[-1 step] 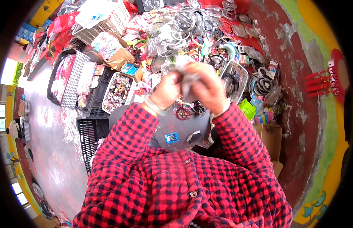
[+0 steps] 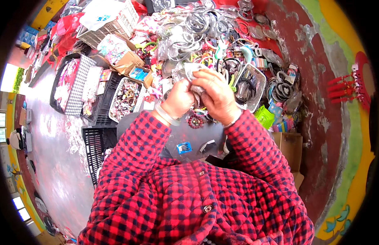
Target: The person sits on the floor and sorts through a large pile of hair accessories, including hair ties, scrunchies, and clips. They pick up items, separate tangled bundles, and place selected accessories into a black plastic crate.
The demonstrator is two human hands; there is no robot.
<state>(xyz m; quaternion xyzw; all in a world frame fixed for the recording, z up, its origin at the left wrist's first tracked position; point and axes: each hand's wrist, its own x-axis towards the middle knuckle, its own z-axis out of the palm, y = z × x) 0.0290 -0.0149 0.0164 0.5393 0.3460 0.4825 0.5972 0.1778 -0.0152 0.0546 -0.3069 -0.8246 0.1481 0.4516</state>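
Both hands meet in front of my chest around a crumpled greyish-white plastic wrapper [image 2: 192, 70]. My left hand [image 2: 179, 99] is closed, its fingers curled in against the wrapper's near end. My right hand [image 2: 217, 96] wraps over the top, fingers bent around it. Part of the wrapper sticks out beyond the fingers; what it contains, if anything, is hidden. Just below the hands lies a dark red beaded hair tie [image 2: 195, 121]. Closer to me are a small blue card with dark hair clips [image 2: 184, 148] and a dark piece with a white band [image 2: 207, 146].
Bagged headbands [image 2: 197, 22] heap up beyond my hands. A white basket of hair ties [image 2: 125, 100] stands left, another white basket [image 2: 261, 87] right. Black crates [image 2: 100, 143], cardboard boxes [image 2: 288, 149], a lime-green item [image 2: 264, 117] and a dark red wall [image 2: 316, 122] surround the work area.
My right hand has shifted slightly left, and its fingers have folded over the wrapper. Both hands, blurred by motion before, now show sharply.
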